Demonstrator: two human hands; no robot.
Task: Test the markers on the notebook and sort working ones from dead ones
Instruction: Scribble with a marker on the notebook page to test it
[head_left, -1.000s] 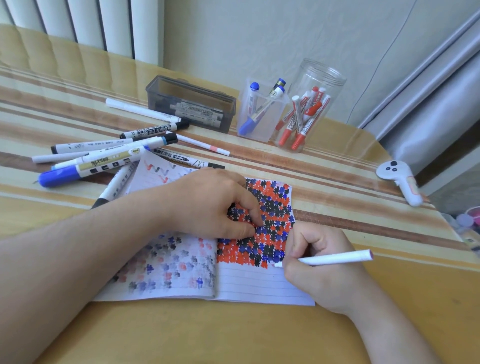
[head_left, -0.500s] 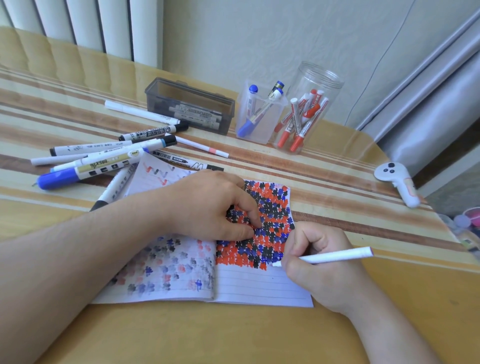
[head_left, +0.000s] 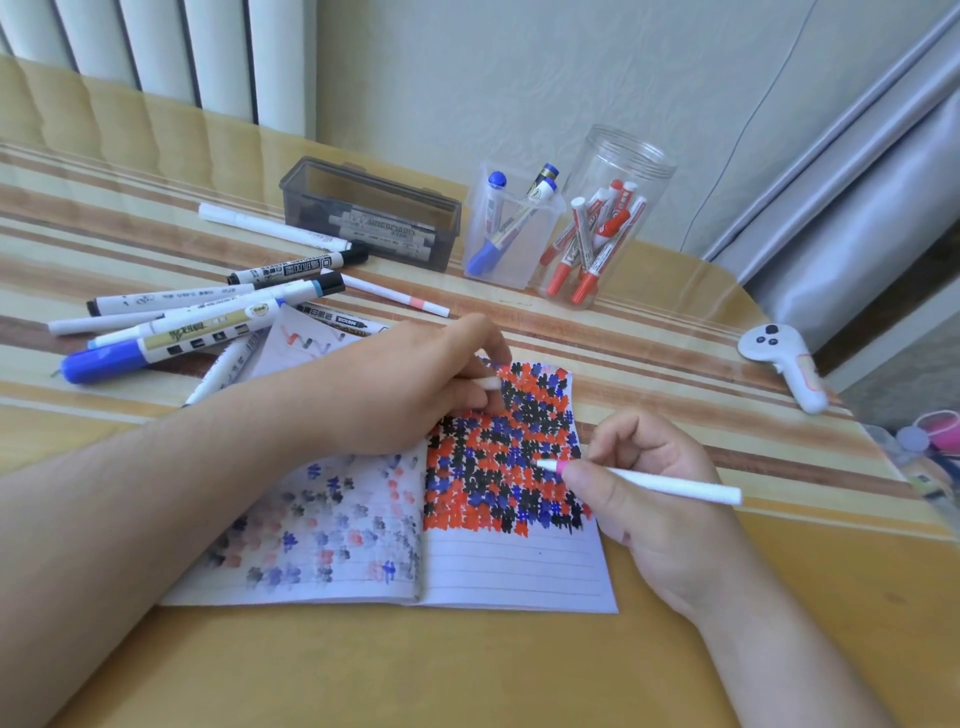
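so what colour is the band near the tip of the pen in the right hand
Pink, on the white pen; seen in the head view.

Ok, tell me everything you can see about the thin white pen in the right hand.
The pen is a slim white stick, plastic by the look of it, with a pink band near the tip end. The right hand pinches it close to that band. It lies nearly flat, its tip pointing left over the coloured marks on the notebook, its back end sticking out to the right above the table. Whether the tip touches the paper cannot be told. The left hand holds a small white cap.
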